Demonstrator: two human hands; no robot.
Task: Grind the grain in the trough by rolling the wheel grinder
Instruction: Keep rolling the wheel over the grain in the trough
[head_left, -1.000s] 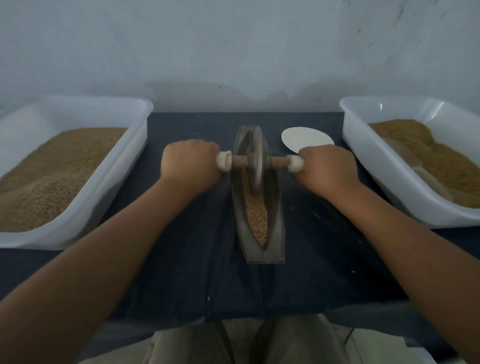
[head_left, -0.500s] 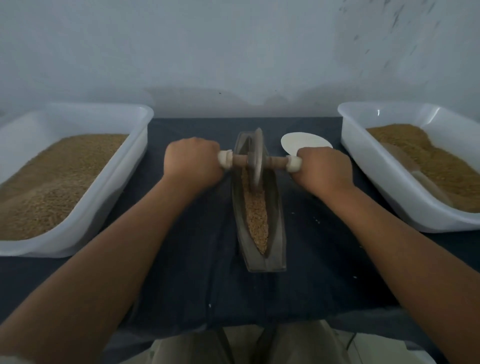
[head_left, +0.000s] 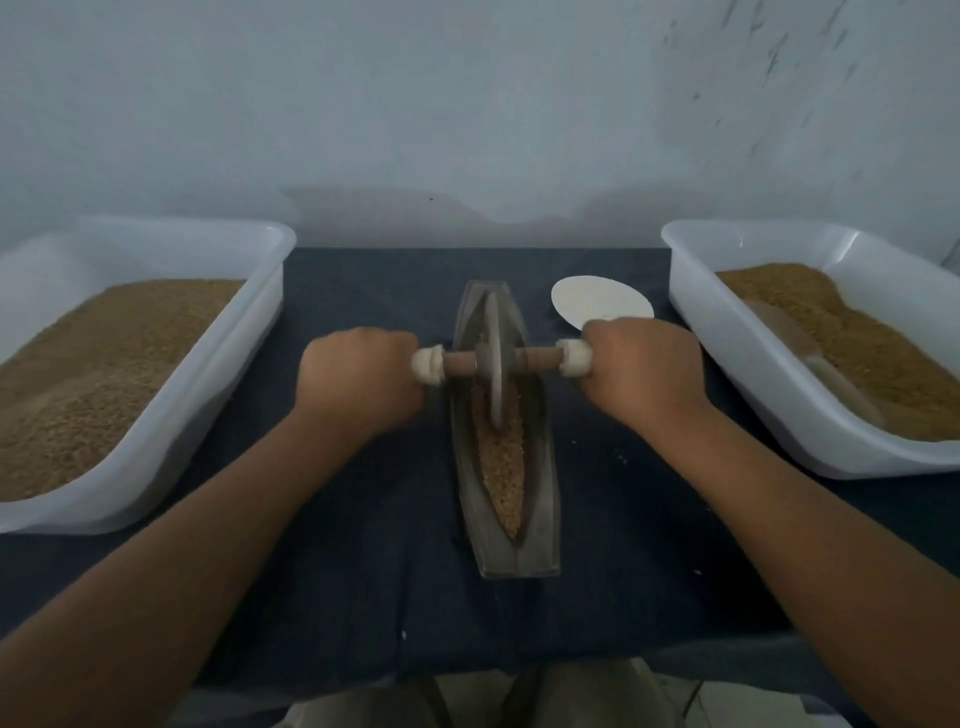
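Far left: white tub (head_left: 171, 244) heaped with tan kernels (head_left: 104, 374), on dark cloth (head_left: 363, 571). Next, left hand (head_left: 358, 379) fisted around the left handle of the wheel grinder (head_left: 496, 364). Grinder upright in the trough (head_left: 543, 493), in its far half, rim down in the grain (head_left: 506, 467) - axle crosswise. Right hand (head_left: 644, 374) curled tight on the right handle. White disc (head_left: 597, 304) flat just behind that hand. Far right: second white tub (head_left: 727, 364), also part-filled.

There are two white tubs, one at the left (head_left: 208, 415) and one at the right (head_left: 753, 374). Between them are one trough (head_left: 540, 467), one wheel grinder (head_left: 494, 364) and one white disc (head_left: 597, 301), on one dark cloth (head_left: 363, 545). Two hands show: a left hand (head_left: 358, 379) and a right hand (head_left: 644, 369).
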